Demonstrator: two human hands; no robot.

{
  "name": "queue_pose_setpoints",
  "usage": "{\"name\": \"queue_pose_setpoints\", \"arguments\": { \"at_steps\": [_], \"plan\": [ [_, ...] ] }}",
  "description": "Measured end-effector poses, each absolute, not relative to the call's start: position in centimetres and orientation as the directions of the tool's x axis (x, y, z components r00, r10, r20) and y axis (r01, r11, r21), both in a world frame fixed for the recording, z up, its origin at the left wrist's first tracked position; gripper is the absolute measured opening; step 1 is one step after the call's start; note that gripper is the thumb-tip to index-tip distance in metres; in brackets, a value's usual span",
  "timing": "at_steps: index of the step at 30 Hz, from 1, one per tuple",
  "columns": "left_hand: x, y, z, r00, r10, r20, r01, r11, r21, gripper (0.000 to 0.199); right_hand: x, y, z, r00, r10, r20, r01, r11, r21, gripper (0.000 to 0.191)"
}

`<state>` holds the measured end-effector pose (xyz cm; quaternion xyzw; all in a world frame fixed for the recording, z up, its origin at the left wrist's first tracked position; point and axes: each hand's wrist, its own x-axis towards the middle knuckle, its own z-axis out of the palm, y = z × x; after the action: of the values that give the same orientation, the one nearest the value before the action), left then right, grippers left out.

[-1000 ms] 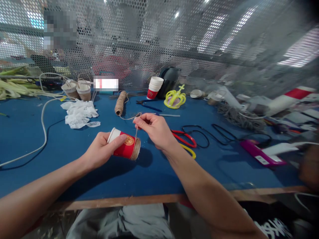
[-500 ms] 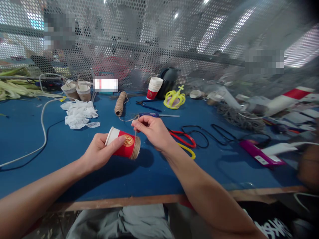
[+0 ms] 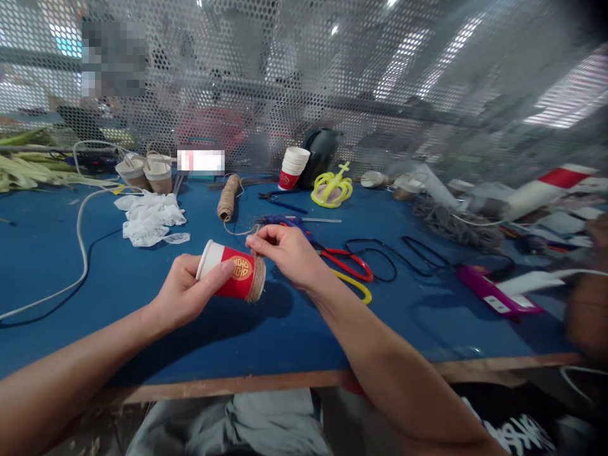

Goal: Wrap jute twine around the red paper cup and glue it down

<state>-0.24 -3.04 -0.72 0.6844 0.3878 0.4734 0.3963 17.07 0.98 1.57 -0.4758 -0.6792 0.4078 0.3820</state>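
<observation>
My left hand (image 3: 187, 288) is closed round a red and white paper cup (image 3: 228, 290), tilted on its side with the rim to the left. Brown twine (image 3: 258, 278) is wound in rows about the cup's base end. At the top of that winding, my right hand (image 3: 285, 253) pinches the twine between thumb and finger. From there a loose length (image 3: 237, 232) runs back to a twine spool (image 3: 228, 198) lying on the blue table (image 3: 156, 348). Just beyond my right hand lies a blue glue gun (image 3: 285, 220).
Crumpled white gloves (image 3: 152, 218) lie at left. Behind are twine-wrapped cups (image 3: 159, 174), pliers (image 3: 285, 201), stacked paper cups (image 3: 293, 168), a dark kettle (image 3: 322, 155) and a yellow crown (image 3: 332, 189). Scissors with red and yellow handles (image 3: 354, 266) and a purple power strip (image 3: 494, 292) sit right.
My right hand has moved slightly left and down with the pinched twine, closer to the cup. The cup has shifted a little left in my left hand.
</observation>
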Motion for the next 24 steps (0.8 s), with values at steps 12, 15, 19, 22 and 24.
{"name": "queue_pose_setpoints", "arguments": {
  "at_steps": [12, 15, 19, 22, 24],
  "plan": [
    [-0.1, -2.8, -0.8, 0.202, 0.935, 0.291, 0.07, -0.31, 0.948, 0.042, 16.9, 1.1, 1.4, -0.265, 0.962, 0.068, 0.358, 0.164, -0.919, 0.019],
    [0.0, -2.8, -1.0, 0.166, 0.962, 0.218, 0.006, -0.222, 0.975, 0.04, 16.8, 1.0, 1.4, -0.265, 0.962, 0.058, 0.36, 0.155, -0.92, 0.02],
    [0.1, -2.7, -1.2, 0.13, 0.987, 0.097, -0.076, -0.087, 0.993, 0.036, 16.9, 1.4, 1.0, -0.274, 0.96, 0.049, 0.429, 0.168, -0.888, 0.022],
    [0.4, -2.3, -1.0, 0.082, 0.997, 0.007, -0.198, 0.009, 0.98, 0.032, 17.2, 2.0, 0.7, -0.226, 0.972, 0.059, 0.59, 0.184, -0.786, 0.022],
    [0.6, -2.0, -0.7, 0.042, 0.997, -0.061, -0.267, 0.07, 0.961, 0.029, 17.4, 2.0, 0.9, -0.166, 0.981, 0.097, 0.636, 0.181, -0.75, 0.022]
  ]
}}
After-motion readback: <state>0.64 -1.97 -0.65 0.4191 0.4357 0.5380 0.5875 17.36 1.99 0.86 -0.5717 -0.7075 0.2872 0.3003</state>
